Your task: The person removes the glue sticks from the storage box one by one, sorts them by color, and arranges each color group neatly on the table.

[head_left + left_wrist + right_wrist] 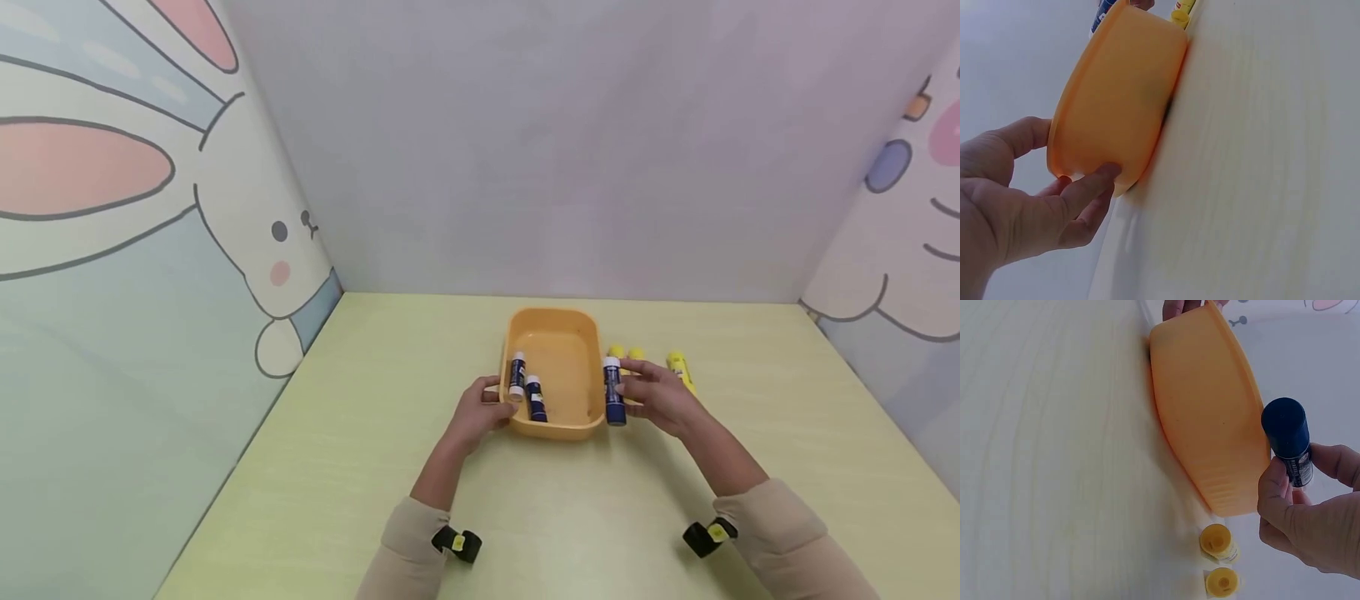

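Observation:
An orange plastic bin (562,358) stands on the table, with two dark blue glue sticks with white ends, one (517,377) and another (536,398), lying at its left side. My left hand (480,412) holds the bin's left edge; in the left wrist view the thumb of that hand (1029,200) is at the rim and its fingers touch the outer wall. Between thumb and fingers my right hand (660,396) pinches a third blue glue stick (615,392), beside the bin's right rim. Seen from the right wrist, this glue stick (1288,431) has its dark blue end towards the camera.
To the right of the bin are yellow glue sticks: two close together, one (617,351) and its neighbour (636,353), partly hidden by the right hand, and one (678,367) farther right. A grey wall (555,167) rises behind the pale table (390,400); printed walls flank it.

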Demonstrator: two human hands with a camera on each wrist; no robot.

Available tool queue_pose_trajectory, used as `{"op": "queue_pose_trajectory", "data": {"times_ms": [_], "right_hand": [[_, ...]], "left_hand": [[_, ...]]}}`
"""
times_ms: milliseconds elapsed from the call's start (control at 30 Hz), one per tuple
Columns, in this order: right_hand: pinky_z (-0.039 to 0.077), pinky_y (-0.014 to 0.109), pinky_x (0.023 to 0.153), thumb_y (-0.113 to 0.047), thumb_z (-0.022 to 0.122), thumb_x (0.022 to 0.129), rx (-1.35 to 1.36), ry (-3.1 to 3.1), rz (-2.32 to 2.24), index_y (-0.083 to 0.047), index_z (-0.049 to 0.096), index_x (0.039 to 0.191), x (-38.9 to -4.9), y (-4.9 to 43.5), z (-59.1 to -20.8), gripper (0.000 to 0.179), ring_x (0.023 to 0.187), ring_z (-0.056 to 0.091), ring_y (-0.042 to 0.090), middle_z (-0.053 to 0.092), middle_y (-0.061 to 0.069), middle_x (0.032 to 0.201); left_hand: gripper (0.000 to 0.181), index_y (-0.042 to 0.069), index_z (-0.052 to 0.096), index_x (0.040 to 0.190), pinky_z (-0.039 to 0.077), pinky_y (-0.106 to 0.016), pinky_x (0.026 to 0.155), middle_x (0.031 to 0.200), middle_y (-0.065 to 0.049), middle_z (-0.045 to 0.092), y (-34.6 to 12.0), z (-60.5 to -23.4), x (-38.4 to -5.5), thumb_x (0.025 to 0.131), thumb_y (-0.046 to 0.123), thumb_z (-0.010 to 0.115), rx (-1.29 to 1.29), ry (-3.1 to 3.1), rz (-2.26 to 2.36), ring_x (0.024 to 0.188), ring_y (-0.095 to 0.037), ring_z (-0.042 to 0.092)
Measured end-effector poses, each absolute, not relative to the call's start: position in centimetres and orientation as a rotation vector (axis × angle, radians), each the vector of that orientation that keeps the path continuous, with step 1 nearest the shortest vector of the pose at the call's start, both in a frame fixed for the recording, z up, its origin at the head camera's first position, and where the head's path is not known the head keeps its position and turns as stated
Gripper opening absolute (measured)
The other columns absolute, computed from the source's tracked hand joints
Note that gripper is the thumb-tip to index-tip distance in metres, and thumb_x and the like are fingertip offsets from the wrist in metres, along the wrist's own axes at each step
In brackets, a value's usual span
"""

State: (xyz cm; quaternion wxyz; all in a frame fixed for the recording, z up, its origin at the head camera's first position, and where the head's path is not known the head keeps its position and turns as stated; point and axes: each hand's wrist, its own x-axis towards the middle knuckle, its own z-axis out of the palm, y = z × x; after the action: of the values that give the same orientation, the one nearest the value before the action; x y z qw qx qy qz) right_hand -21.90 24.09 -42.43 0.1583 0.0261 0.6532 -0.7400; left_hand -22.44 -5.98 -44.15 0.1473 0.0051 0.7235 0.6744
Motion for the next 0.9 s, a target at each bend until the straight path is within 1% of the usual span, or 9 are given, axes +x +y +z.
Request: {"op": "queue_pose_trajectory", "data": {"times_ms": [100,233,333,533,667,833,900], "right_hand": [[0.048,0.036,0.078,-0.003,0.054,0.092,0.099,1.881,-2.115,0.005,0.022,0.141,-21.5,24.5,-42.4,0.058,0.092,0.057,0.016,0.051,0.007,0.111],[0.048,0.037,0.080,-0.005,0.055,0.092,0.122,1.916,-2.083,0.005,0.020,0.142,-21.1,25.0,-42.5,0.062,0.093,0.057,0.014,0.047,0.012,0.117],[0.048,0.038,0.081,-0.005,0.056,0.092,0.139,1.924,-2.064,0.005,0.018,0.143,-20.8,25.3,-42.7,0.064,0.094,0.056,0.014,0.046,0.015,0.120],[0.049,0.036,0.079,-0.005,0.058,0.090,0.187,1.916,-2.055,0.005,0.019,0.143,-20.5,25.8,-43.5,0.066,0.091,0.057,0.014,0.052,0.008,0.113],[0.050,0.035,0.077,-0.004,0.059,0.089,0.227,1.926,-2.033,0.006,0.023,0.142,-20.4,25.9,-44.2,0.064,0.088,0.058,0.014,0.052,0.008,0.110],[0.050,0.034,0.074,-0.004,0.060,0.089,0.263,2.018,-1.941,0.009,0.028,0.139,-20.2,25.7,-44.7,0.061,0.084,0.058,0.015,0.054,0.009,0.106],[0.050,0.035,0.072,-0.005,0.061,0.089,0.264,2.054,-1.895,0.010,0.029,0.138,-20.0,25.5,-44.6,0.060,0.082,0.058,0.015,0.056,0.010,0.104]], "left_hand": [[0.061,-0.003,0.040,0.134,0.051,-0.042,0.076,0.112,-0.024,0.054,-5.9,-45.0,-22.7,0.080,-0.002,0.068,-0.007,2.065,1.980,0.089,-0.027,0.061],[0.059,-0.003,0.042,0.132,0.052,-0.038,0.072,0.109,-0.022,0.054,-5.8,-45.3,-22.6,0.079,-0.002,0.068,-0.038,2.077,1.999,0.088,-0.026,0.061],[0.061,-0.003,0.041,0.132,0.052,-0.037,0.071,0.108,-0.022,0.054,-5.7,-45.4,-22.4,0.078,-0.003,0.068,-0.026,2.094,2.006,0.088,-0.026,0.061],[0.068,0.005,0.037,0.138,0.053,-0.035,0.070,0.107,-0.019,0.052,-6.0,-45.5,-22.3,0.078,-0.001,0.070,0.059,2.200,1.941,0.089,-0.024,0.058],[0.067,0.008,0.040,0.138,0.052,-0.034,0.072,0.107,-0.016,0.052,-6.1,-45.3,-22.2,0.079,0.005,0.071,0.125,2.268,1.857,0.091,-0.025,0.056],[0.074,0.009,0.042,0.137,0.048,-0.036,0.076,0.110,-0.016,0.053,-6.1,-45.1,-22.3,0.073,0.014,0.079,0.178,2.324,1.767,0.098,-0.029,0.055],[0.078,0.009,0.041,0.137,0.047,-0.037,0.077,0.111,-0.017,0.054,-6.1,-45.1,-22.3,0.071,0.014,0.081,0.190,2.331,1.756,0.100,-0.031,0.055]]}}
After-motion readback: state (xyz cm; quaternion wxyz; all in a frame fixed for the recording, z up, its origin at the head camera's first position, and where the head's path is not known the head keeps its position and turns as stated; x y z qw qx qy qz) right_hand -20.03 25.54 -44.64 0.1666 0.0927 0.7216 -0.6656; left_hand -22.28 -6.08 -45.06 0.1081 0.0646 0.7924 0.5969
